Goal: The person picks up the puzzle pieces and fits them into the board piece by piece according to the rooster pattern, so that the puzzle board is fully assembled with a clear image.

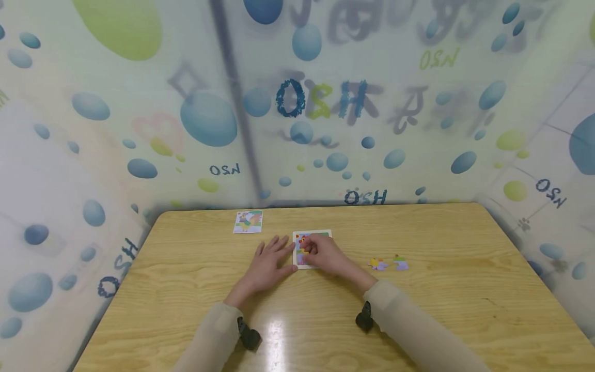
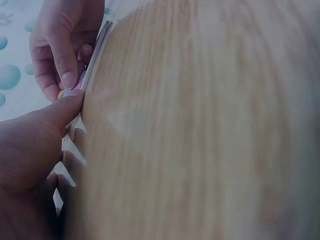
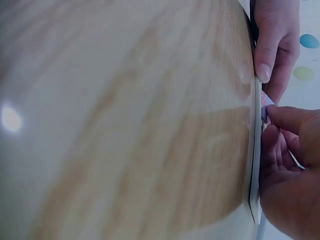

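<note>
A white-bordered picture puzzle board (image 1: pixel 313 267) lies on the wooden table in the head view, partly covered by my right hand. My left hand (image 1: pixel 267 267) rests spread on the tabletop, its thumb and fingertips at the board's left edge. Over the board, my right hand (image 1: pixel 325 254) pinches a small purplish puzzle piece (image 3: pixel 266 101), tilted up from the board in the right wrist view. Its picture is mostly hidden by the fingers. In the left wrist view the right hand's fingers come down just beyond the left thumb (image 2: pixel 70 107).
A square picture card (image 1: pixel 248 222) of a cartoon figure lies at the back left. To the right of my right wrist are loose puzzle pieces (image 1: pixel 401 263), some close together (image 1: pixel 377 264). A wall sheet with blue and green dots stands behind the table (image 1: pixel 441 310).
</note>
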Available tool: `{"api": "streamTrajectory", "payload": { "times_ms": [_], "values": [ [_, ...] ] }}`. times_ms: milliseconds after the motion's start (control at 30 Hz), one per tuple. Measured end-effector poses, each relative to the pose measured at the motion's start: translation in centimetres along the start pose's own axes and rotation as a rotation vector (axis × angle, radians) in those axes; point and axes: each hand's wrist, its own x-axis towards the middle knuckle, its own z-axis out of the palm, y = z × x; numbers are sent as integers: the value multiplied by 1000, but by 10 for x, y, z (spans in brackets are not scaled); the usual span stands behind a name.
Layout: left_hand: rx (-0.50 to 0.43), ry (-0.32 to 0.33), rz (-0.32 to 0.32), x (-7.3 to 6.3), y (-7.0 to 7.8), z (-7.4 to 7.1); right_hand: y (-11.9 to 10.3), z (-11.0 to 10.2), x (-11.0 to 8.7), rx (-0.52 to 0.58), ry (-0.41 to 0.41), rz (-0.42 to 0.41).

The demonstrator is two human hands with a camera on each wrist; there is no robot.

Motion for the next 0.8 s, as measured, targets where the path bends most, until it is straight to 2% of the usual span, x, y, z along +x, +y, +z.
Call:
{"api": "streamTrajectory", "payload": {
  "times_ms": [300,533,800],
  "values": [
    [-1,5,4,0,0,-1,0,4,3,-77,7,22],
    [-3,6,11,-1,1,-1,-1,4,5,-138,4,5],
    [-10,4,14,-1,2,-2,-1,4,6,-160,12,17]
  ]
}}
